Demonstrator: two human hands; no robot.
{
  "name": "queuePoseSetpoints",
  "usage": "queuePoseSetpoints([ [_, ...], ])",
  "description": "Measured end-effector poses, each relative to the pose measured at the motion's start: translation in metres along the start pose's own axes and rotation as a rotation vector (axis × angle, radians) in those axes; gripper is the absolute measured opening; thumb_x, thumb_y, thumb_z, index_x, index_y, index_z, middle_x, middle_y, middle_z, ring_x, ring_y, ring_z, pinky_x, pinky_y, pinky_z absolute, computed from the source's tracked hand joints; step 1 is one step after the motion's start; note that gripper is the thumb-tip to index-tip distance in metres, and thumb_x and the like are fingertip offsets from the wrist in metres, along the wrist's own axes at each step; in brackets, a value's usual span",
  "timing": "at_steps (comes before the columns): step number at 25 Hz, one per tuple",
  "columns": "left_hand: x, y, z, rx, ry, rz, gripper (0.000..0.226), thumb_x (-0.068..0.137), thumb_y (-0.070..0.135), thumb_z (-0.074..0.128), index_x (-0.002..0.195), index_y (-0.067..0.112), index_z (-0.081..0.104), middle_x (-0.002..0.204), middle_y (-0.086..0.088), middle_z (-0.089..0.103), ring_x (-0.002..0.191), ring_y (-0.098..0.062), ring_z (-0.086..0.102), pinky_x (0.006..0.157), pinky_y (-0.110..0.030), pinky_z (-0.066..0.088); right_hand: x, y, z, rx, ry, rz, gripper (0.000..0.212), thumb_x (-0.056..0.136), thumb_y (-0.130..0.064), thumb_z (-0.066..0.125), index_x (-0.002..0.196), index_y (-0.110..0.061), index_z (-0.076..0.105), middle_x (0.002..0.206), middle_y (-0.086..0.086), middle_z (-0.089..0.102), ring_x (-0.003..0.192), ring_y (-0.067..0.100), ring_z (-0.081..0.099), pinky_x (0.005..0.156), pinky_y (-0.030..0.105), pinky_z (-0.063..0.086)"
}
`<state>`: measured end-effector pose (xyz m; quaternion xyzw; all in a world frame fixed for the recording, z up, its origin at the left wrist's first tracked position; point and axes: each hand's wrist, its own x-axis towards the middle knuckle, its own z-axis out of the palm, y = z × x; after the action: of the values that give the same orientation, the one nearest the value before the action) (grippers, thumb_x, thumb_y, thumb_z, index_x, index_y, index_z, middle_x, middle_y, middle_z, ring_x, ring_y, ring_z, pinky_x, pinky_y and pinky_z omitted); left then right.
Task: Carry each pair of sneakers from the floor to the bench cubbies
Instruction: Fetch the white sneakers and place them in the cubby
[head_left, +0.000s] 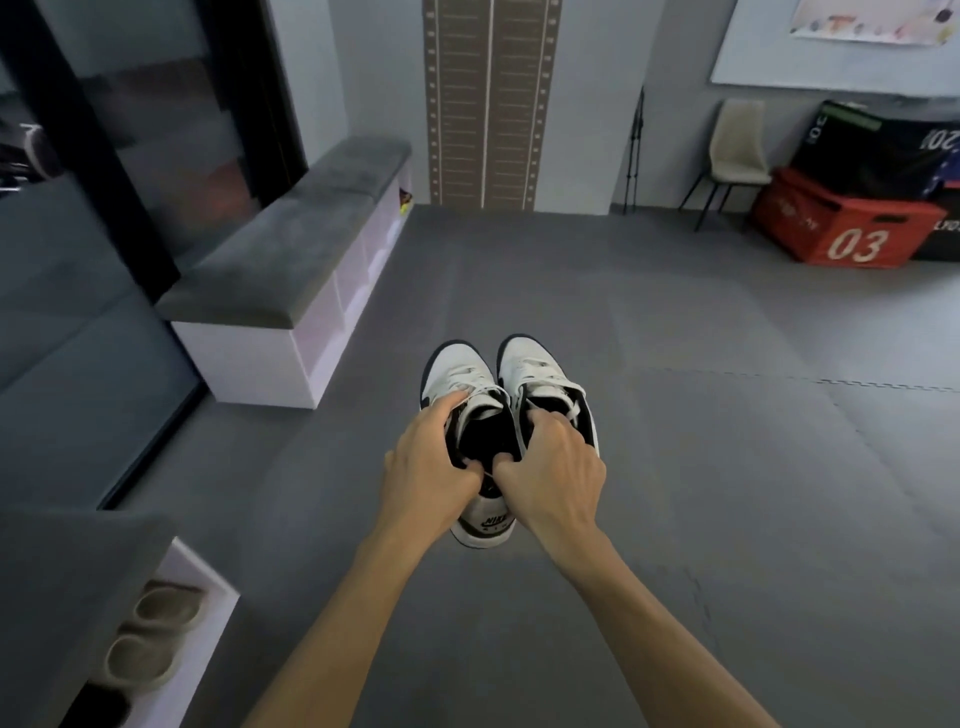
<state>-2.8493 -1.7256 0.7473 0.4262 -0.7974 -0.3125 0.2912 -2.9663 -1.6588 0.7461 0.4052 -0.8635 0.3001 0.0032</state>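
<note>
A pair of white sneakers with black trim hangs side by side above the grey floor, toes pointing away from me. My left hand (428, 467) grips the collar of the left sneaker (457, 379). My right hand (550, 467) grips the collar of the right sneaker (535, 364). A long bench (291, 249) with a grey cushion and white cubbies runs along the left wall, ahead of the shoes. A second bench section (67, 582) lies at the near left; one of its cubbies holds a beige pair of shoes (150, 634).
A dark glass wall stands behind the benches. The far cubby shows a colourful shoe (404, 201). At the back right are a beige chair (735, 150), a red box marked 03 (847, 228) and a black box (872, 150). Grey mat flooring (675, 467) stretches to the right.
</note>
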Motion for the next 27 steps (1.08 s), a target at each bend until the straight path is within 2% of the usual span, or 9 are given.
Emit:
queuePoseSetpoints([
  [5, 0.189, 0.007, 0.066, 0.033, -0.037, 0.035, 0.072, 0.075, 0.02, 0.069, 0.138, 0.044, 0.043, 0.137, 0.019, 0.055, 0.126, -0.011, 0.051, 0.102, -0.036, 0.038, 0.19, 0.03, 0.048, 0.028, 0.025, 0.044, 0.02, 0.067, -0.026, 0.062, 0.075, -0.017, 0.046, 0.074, -0.008, 0.05, 0.057, 0.016, 0.045, 0.053, 0.03, 0.028],
  [12, 0.465, 0.017, 0.175, 0.049, -0.017, -0.006, 0.075, 0.073, 0.02, 0.072, 0.139, 0.043, 0.044, 0.135, 0.017, 0.057, 0.125, -0.013, 0.053, 0.102, -0.038, 0.044, 0.48, 0.088, 0.12, 0.075, -0.002, 0.015, 0.022, 0.065, -0.022, 0.062, 0.072, -0.016, 0.043, 0.071, -0.007, 0.048, 0.052, 0.015, 0.043, 0.05, 0.029, 0.028],
  [17, 0.646, 0.022, 0.224, 0.036, 0.054, -0.048, 0.075, 0.074, 0.021, 0.074, 0.139, 0.042, 0.044, 0.136, 0.018, 0.056, 0.125, -0.011, 0.053, 0.102, -0.034, 0.043, 0.673, 0.095, 0.155, 0.043, -0.044, -0.052, 0.022, 0.066, -0.023, 0.064, 0.073, -0.017, 0.044, 0.072, -0.007, 0.048, 0.053, 0.013, 0.044, 0.052, 0.029, 0.029],
  [21, 0.792, 0.002, 0.265, 0.025, 0.073, -0.061, 0.076, 0.073, 0.022, 0.075, 0.14, 0.041, 0.044, 0.136, 0.015, 0.057, 0.125, -0.014, 0.054, 0.104, -0.039, 0.044, 0.819, 0.1, 0.204, 0.03, -0.048, -0.098, 0.021, 0.066, -0.024, 0.064, 0.073, -0.017, 0.045, 0.071, -0.007, 0.048, 0.055, 0.014, 0.046, 0.052, 0.029, 0.032],
  [27, 1.029, -0.025, 0.319, -0.022, 0.052, -0.042, 0.076, 0.073, 0.02, 0.074, 0.14, 0.041, 0.044, 0.136, 0.016, 0.056, 0.125, -0.012, 0.054, 0.101, -0.036, 0.043, 1.048, 0.097, 0.278, -0.026, -0.022, -0.076, 0.019, 0.066, -0.025, 0.063, 0.074, -0.017, 0.047, 0.073, -0.007, 0.05, 0.057, 0.017, 0.049, 0.052, 0.029, 0.031],
])
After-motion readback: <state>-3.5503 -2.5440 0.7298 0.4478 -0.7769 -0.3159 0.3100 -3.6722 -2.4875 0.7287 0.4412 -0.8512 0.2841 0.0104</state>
